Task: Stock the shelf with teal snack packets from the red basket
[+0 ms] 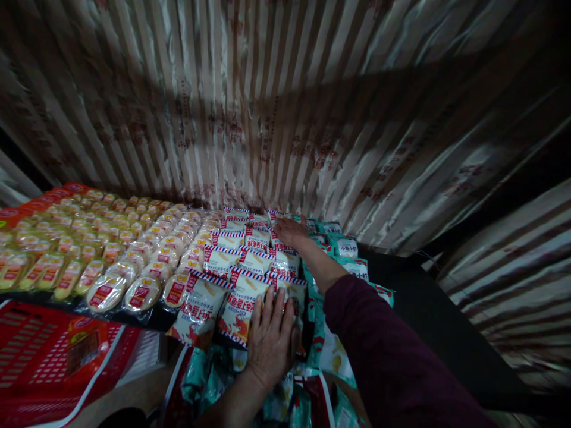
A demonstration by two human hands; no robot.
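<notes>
My left hand (271,334) lies flat, fingers stretched, on the front row of white and red snack bags (242,300) with striped edges. Farther back, my right hand (291,232) reaches over the last rows of the same bags. Its fingers lie over a bag near the wall and are partly hard to make out in the dim light. Green-and-white snack bags (347,246) stand in rows just right of these, partly hidden by my right forearm. Below my left hand, more green bags (216,380) fill a red basket (316,395).
Round wrapped crackers (143,292) and small yellow wrapped cakes (69,279) fill the display's left side. Another red basket (35,368) holding an orange packet (87,348) stands at lower left. Striped plastic-covered packs (267,119) form a wall behind. Black shelf surface (428,315) shows at right.
</notes>
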